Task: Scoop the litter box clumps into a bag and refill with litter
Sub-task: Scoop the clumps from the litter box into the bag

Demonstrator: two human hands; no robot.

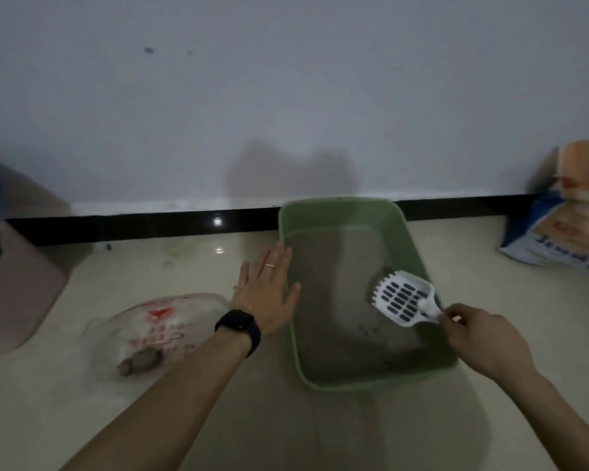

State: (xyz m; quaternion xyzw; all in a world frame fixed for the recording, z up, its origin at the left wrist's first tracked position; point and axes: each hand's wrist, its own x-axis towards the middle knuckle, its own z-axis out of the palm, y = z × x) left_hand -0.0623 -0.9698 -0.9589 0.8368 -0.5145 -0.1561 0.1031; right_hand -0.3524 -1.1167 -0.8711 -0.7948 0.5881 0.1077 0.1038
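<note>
Litter box point(408, 232) steadied by left hand point(267, 294); right hand point(483, 338) grips scoop point(402, 299)

This is a room in a home, seen at floor level in dim light. The right hand point(483, 338) grips a white slotted scoop point(403, 297) over a green litter box point(419, 253) that sits on a glossy cream tiled floor point(218, 419). Beyond the grip, a plain pale wall point(286, 79) meets the floor at a black skirting strip point(150, 226). Well to the left of the grip lies a thin printed carrier bag point(157, 324) holding grey clumps point(140, 363); far to the right a printed litter sack point(565, 229) leans by the wall.
</note>
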